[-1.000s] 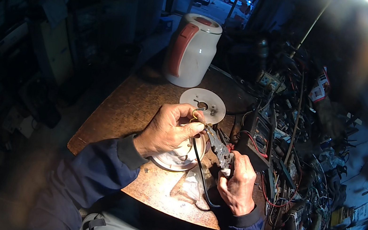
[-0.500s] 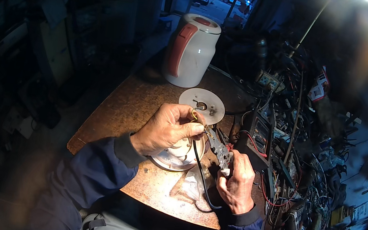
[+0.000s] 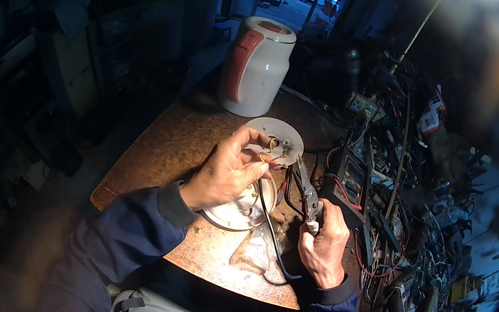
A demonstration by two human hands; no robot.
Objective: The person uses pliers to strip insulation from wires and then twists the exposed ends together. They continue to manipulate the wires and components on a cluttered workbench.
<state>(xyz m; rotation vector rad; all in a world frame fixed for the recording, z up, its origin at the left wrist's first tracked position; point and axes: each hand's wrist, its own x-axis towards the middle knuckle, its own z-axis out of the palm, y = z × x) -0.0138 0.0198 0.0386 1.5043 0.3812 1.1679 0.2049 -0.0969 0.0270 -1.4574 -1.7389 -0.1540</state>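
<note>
My left hand [image 3: 222,172] pinches the stripped end of a black power cord [image 3: 272,223], whose thin yellowish wires [image 3: 267,156] stick out at the fingertips. From there the cord hangs down and curls near the table's front. My right hand [image 3: 322,246] is closed round a grey metal tool that looks like a wire stripper [image 3: 307,187], its flat head tilted up beside the wires and turned nearly edge-on. Under my left hand lies a round white base [image 3: 231,216], partly hidden. Just behind it rests a pale round plate [image 3: 289,137] with a dark centre hole.
A white kettle [image 3: 264,77] with a red handle stands at the back of the brown table [image 3: 157,148]. Right of my hands sits a dark box like a meter [image 3: 349,179] with a red lead. Tangled cables and tools heap along the right side. A clear plastic bag [image 3: 257,251] lies in front.
The wire stripper has turned from showing its broad face to nearly edge-on, and its head has risen a little. My left fingers have opened up slightly around the wires.
</note>
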